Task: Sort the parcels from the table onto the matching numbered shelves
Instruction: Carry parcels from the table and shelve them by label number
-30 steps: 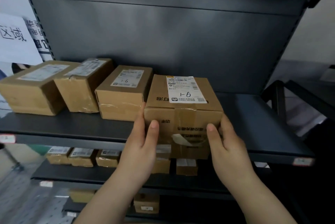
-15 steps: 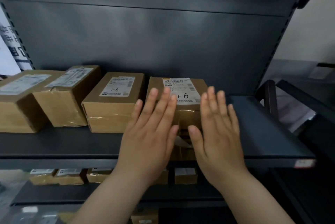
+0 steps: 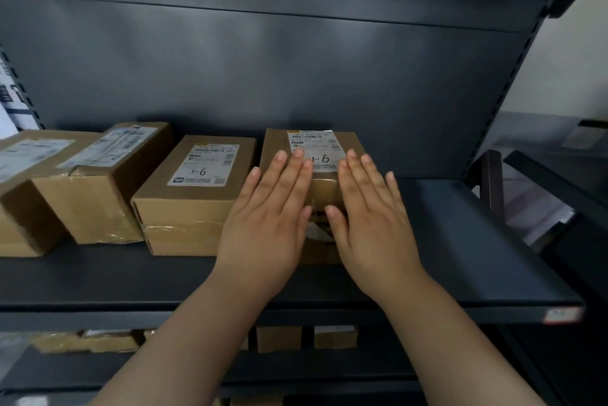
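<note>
**Parcel 1-6 shelved, my palms flat against it**

The cardboard parcel (image 3: 276,145) marked 1-6 sits on the dark shelf (image 3: 460,257) at the right end of a row of four, just beside another 1-6 parcel (image 3: 194,208). My left hand (image 3: 266,224) and right hand (image 3: 371,221) press flat on its near face, fingers straight, gripping nothing. The table is out of view, so I can't tell what remains.

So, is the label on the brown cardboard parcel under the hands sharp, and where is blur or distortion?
Head view: the white label on the brown cardboard parcel is sharp, its handwriting legible; head view: the small parcels on the lower shelf are blurred; head view: pale reflections mark the dark metal back panel, and the perforated right upright leans, probably lens distortion.
</note>
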The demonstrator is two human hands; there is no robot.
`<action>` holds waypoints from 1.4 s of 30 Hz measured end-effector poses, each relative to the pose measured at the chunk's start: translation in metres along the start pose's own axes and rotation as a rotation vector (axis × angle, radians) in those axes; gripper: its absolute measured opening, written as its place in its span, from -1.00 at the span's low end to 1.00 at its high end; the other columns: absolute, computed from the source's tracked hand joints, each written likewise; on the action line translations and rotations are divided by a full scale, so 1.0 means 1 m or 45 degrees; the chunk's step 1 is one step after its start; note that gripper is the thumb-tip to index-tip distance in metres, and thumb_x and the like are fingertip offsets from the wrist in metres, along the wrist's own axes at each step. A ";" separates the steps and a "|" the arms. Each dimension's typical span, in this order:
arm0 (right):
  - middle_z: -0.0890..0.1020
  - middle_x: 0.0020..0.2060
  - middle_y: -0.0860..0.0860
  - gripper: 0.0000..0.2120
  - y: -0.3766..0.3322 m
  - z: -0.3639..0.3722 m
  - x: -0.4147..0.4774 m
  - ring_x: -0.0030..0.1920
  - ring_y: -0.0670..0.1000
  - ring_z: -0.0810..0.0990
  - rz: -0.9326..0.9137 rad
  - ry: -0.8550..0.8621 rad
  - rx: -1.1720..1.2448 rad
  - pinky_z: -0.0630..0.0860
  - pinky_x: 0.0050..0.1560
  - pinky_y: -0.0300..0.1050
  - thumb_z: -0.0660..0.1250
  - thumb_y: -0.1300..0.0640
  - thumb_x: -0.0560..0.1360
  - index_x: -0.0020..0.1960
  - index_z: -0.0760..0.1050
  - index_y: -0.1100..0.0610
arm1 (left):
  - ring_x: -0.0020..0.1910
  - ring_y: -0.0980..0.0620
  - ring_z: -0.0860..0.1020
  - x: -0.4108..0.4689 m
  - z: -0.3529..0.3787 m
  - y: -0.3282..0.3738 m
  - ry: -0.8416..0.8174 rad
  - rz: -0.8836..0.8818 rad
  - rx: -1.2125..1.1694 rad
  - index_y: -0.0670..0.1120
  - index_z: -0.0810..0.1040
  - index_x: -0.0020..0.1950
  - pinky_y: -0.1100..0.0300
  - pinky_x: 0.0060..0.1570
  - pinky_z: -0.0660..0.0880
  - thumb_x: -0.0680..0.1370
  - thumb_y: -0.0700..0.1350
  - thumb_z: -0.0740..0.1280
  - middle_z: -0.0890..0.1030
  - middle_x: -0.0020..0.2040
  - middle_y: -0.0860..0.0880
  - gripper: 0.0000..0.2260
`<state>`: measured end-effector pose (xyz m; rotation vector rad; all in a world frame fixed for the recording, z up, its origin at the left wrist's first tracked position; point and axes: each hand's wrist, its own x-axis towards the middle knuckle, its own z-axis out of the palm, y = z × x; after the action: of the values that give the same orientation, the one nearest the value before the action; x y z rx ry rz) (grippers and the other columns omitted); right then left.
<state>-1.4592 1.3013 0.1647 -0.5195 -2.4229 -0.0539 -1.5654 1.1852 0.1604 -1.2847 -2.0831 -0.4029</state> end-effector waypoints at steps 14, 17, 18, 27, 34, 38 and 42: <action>-0.04 0.53 0.04 -0.40 0.003 0.004 0.011 0.50 -0.05 -0.18 -0.013 -0.042 -0.025 -0.29 0.49 -0.03 -0.14 -0.07 0.54 0.52 -0.13 0.13 | 0.49 -0.07 0.12 0.008 0.005 0.001 -0.029 -0.052 0.133 -0.16 0.16 0.51 0.04 0.44 -0.06 0.59 0.00 -0.03 0.18 0.52 -0.13 -0.50; -0.21 0.50 0.00 -0.40 0.004 -0.003 0.001 0.49 -0.07 -0.33 0.015 -0.021 0.047 -0.40 0.44 -0.07 -0.14 -0.11 0.56 0.49 -0.26 0.09 | 0.51 -0.09 0.12 -0.006 -0.001 0.015 0.011 -0.057 0.076 -0.20 0.14 0.51 0.00 0.45 0.00 0.61 -0.01 -0.02 0.15 0.52 -0.16 -0.50; -0.20 0.50 0.01 -0.40 0.004 -0.003 -0.006 0.50 -0.07 -0.32 0.027 0.002 0.081 -0.37 0.45 -0.07 -0.12 -0.11 0.57 0.49 -0.25 0.10 | 0.51 -0.08 0.10 -0.014 -0.003 0.021 0.015 -0.050 0.054 -0.20 0.12 0.51 -0.01 0.45 0.02 0.61 -0.02 -0.01 0.13 0.53 -0.16 -0.51; -0.01 0.52 0.08 -0.40 0.002 0.029 -0.110 0.53 0.00 -0.13 0.126 -0.119 0.274 -0.18 0.47 -0.04 -0.04 -0.08 0.59 0.51 -0.11 0.20 | 0.49 -0.03 0.12 -0.088 0.005 0.060 -0.236 0.037 0.083 -0.17 0.12 0.49 0.03 0.45 0.03 0.60 0.00 0.04 0.17 0.50 -0.13 -0.51; 0.03 0.50 0.09 -0.40 0.014 0.024 -0.154 0.52 -0.02 -0.12 0.199 -0.183 0.168 -0.15 0.46 -0.06 -0.02 -0.07 0.59 0.50 -0.10 0.22 | 0.50 -0.02 0.10 -0.118 0.018 0.089 -0.390 0.115 0.024 -0.18 0.14 0.48 0.04 0.45 0.02 0.66 0.03 -0.16 0.20 0.50 -0.13 -0.53; 0.09 0.50 0.14 -0.40 0.017 0.004 -0.177 0.52 0.02 -0.04 0.301 -0.140 0.063 -0.09 0.48 -0.03 0.01 -0.07 0.59 0.49 0.02 0.27 | 0.53 0.04 0.00 -0.121 0.021 0.101 -0.370 0.209 -0.126 -0.17 0.13 0.49 0.07 0.46 -0.01 0.63 0.04 -0.06 0.18 0.50 -0.11 -0.53; 0.12 0.48 0.15 -0.39 0.010 -0.027 -0.199 0.50 0.04 0.02 0.431 -0.062 -0.086 -0.05 0.48 -0.02 0.04 -0.08 0.58 0.48 0.09 0.29 | 0.48 -0.01 0.12 -0.121 0.007 0.112 -0.316 0.386 -0.285 -0.20 0.20 0.48 0.07 0.44 -0.01 0.60 0.01 0.02 0.20 0.49 -0.12 -0.50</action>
<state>-1.2988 1.2356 0.0636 -0.9642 -2.3527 0.0226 -1.4322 1.1604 0.0661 -1.8344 -2.0362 -0.3631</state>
